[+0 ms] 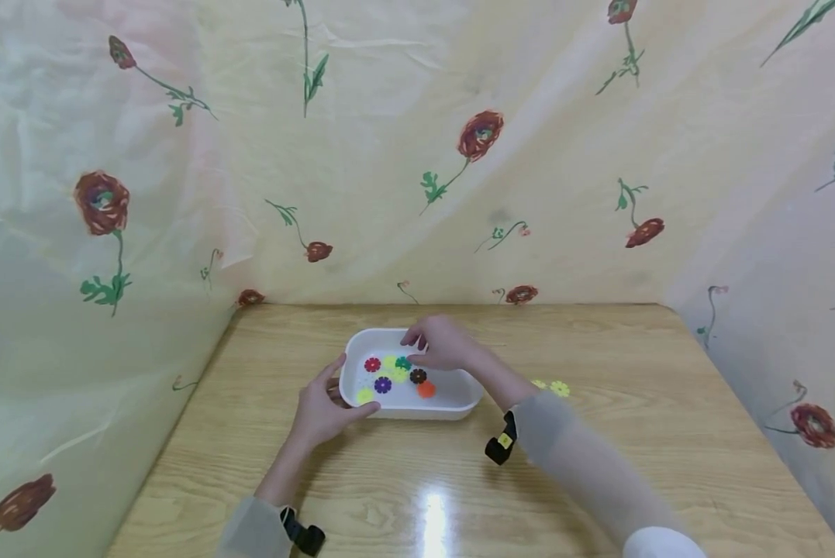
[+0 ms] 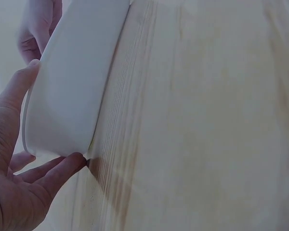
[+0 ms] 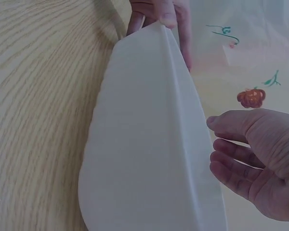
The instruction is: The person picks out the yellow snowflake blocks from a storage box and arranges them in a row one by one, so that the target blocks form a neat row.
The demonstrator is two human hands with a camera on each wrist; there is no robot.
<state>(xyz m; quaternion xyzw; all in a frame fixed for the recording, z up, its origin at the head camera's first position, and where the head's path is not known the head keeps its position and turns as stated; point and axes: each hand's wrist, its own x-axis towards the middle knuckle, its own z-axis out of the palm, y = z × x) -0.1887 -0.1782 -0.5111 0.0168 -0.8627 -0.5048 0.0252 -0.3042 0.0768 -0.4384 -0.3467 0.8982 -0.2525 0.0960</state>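
Inside the white tray, mostly in its left half: flower-shaped discs, round, hence without long axis. Green disc just beside the thumb tip of the right hand, toward the left. Dark brown disc and orange disc on the person's side of the same hand; red disc and purple disc farther left; pale yellow discs between, plus one in the near left corner, close to the thumb of the left hand. Tray's long axis: left to right. Right hand: over the tray's far part, nearer of the two to the green disc; fingers loosely bent, thumb apart from them, no piece visible in grasp. Left hand: thumb at the near side, fingers round the left end, tray in hold. Beneath: wooden table. Just right of the right forearm: two yellow discs.
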